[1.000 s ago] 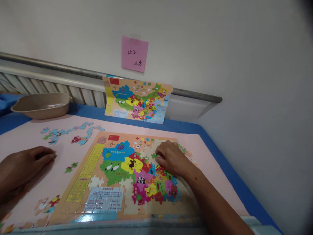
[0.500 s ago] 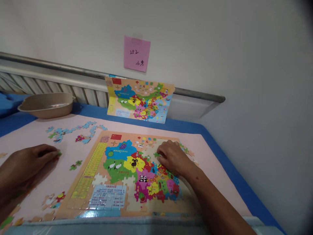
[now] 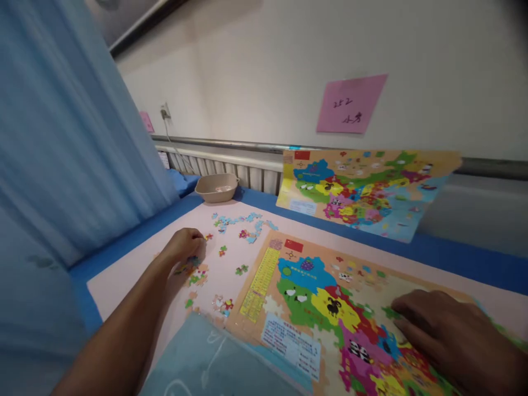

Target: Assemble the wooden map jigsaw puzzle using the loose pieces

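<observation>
My left hand (image 3: 187, 245) is over the pink mat among loose jigsaw pieces, its fingers curled together. Whatever is under those fingertips is hidden; a red and yellow jigsaw piece (image 3: 209, 237) lies just beyond them. A green and red piece (image 3: 223, 251) rests apart to the right. My right hand (image 3: 445, 324) lies low over the partly filled map jigsaw (image 3: 307, 272), thumb and forefinger closed at a green jigsaw piece (image 3: 389, 312) beside a bare patch of the board. The hand covers part of the map's right side.
Behind the jigsaw, a printed map sheet (image 3: 350, 190) leans against the wall. A beige basin (image 3: 217, 188) stands at the back, near a chain of light-blue pieces (image 3: 235, 220). More pieces (image 3: 198, 275) lie beside my left forearm. A blue curtain (image 3: 82, 137) hangs at left.
The view has swung left, bringing the curtain into sight. My left hand has moved away from the green and red piece, which now lies on the mat. My right hand stays at the map.
</observation>
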Tool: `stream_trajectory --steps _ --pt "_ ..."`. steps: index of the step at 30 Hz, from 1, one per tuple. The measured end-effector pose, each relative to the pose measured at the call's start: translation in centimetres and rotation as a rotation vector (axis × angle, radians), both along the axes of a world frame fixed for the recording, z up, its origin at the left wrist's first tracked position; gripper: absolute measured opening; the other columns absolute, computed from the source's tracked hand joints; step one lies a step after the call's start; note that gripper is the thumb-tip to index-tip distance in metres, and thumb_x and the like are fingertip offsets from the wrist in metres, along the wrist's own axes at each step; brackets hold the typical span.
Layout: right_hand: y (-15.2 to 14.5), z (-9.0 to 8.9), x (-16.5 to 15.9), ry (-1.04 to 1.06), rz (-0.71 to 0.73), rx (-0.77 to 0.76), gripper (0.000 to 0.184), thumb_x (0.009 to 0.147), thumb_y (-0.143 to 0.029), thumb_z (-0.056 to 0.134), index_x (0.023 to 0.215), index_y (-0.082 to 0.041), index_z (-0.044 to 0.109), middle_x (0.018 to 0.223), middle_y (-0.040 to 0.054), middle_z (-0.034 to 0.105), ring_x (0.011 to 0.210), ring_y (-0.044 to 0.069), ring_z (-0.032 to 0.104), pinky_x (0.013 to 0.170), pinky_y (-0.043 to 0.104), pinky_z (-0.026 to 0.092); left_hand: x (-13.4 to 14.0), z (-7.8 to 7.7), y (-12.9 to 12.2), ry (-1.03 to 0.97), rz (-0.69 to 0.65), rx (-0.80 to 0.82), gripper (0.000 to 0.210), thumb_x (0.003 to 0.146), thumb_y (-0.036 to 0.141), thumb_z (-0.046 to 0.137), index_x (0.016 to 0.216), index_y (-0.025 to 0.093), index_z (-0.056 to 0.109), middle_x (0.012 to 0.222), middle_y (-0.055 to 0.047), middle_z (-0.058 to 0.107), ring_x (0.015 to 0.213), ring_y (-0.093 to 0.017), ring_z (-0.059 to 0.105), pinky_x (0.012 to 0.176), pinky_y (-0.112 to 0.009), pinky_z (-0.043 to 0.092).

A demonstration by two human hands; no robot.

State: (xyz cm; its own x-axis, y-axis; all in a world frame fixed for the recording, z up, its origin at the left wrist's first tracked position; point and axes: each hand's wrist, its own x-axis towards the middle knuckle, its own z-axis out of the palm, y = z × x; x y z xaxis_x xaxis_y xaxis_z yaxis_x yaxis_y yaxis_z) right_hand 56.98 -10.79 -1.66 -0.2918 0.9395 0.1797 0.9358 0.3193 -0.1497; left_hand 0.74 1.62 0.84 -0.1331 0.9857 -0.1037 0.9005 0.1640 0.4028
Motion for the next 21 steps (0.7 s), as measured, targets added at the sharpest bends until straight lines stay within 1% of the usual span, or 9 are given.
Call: stream_trajectory --steps 4,8,12,15,18,21 --pt "0.2 -1.7 1.3 -0.032 0.042 0.096 0.030 0.095 -0.049 0.051 0.087 -0.032 0.075 0.089 0.0058 0.075 0.082 0.030 0.069 0.072 0.045 0.050 -0.5 0.0 0.1 0.021 0.002 -0.001 0.026 0.100 0.041 0.068 0.099 0.015 0.072 0.102 -0.005 0.074 0.095 -0.021 0.070 0.092 -0.042 0.059" --pt "0.6 -2.6 2.0 -0.028 0.066 0.131 0.025 0.094 -0.047 0.055 0.088 -0.034 0.075 0.088 0.0054 0.076 0.080 0.030 0.070 0.069 0.044 0.051 -0.3 -0.3 0.2 0.012 -0.034 -0.019 0.027 0.100 0.042 0.068 0.100 0.015 0.072 0.098 -0.004 0.074 0.090 -0.021 0.071 0.087 -0.041 0.060" --pt "0.7 -2.4 1.9 -0.020 0.062 0.134 0.023 0.093 -0.047 0.056 0.088 -0.034 0.074 0.088 0.0057 0.076 0.080 0.030 0.070 0.069 0.045 0.051 0.7 -0.7 -0.1 -0.020 -0.137 -0.018 0.028 0.100 0.042 0.068 0.102 0.015 0.072 0.099 -0.004 0.074 0.093 -0.021 0.071 0.090 -0.041 0.059" --pt "0.6 -1.9 1.6 -0.001 0.066 0.120 0.021 0.093 -0.048 0.056 0.088 -0.036 0.073 0.087 0.0055 0.076 0.079 0.030 0.070 0.069 0.045 0.051 1.2 -0.7 -0.2 -0.015 -0.183 -0.021 0.027 0.100 0.042 0.068 0.101 0.015 0.073 0.099 -0.004 0.075 0.094 -0.022 0.071 0.092 -0.042 0.058" --pt "0.5 -1.7 1.4 0.012 0.057 0.100 0.022 0.094 -0.049 0.056 0.087 -0.037 0.073 0.087 0.0074 0.076 0.078 0.029 0.070 0.068 0.046 0.050 1.2 -0.6 -0.2 0.014 -0.186 -0.025 0.027 0.100 0.042 0.068 0.101 0.015 0.072 0.099 -0.004 0.074 0.094 -0.022 0.071 0.092 -0.042 0.058" --pt "0.5 -1.9 1.5 0.032 0.046 0.123 0.022 0.091 -0.054 0.059 0.085 -0.039 0.074 0.085 0.0088 0.076 0.075 0.028 0.070 0.067 0.045 0.050 0.8 -0.5 -0.1 0.064 -0.138 -0.020 0.027 0.101 0.042 0.067 0.101 0.016 0.072 0.100 -0.005 0.074 0.095 -0.022 0.070 0.093 -0.043 0.058"
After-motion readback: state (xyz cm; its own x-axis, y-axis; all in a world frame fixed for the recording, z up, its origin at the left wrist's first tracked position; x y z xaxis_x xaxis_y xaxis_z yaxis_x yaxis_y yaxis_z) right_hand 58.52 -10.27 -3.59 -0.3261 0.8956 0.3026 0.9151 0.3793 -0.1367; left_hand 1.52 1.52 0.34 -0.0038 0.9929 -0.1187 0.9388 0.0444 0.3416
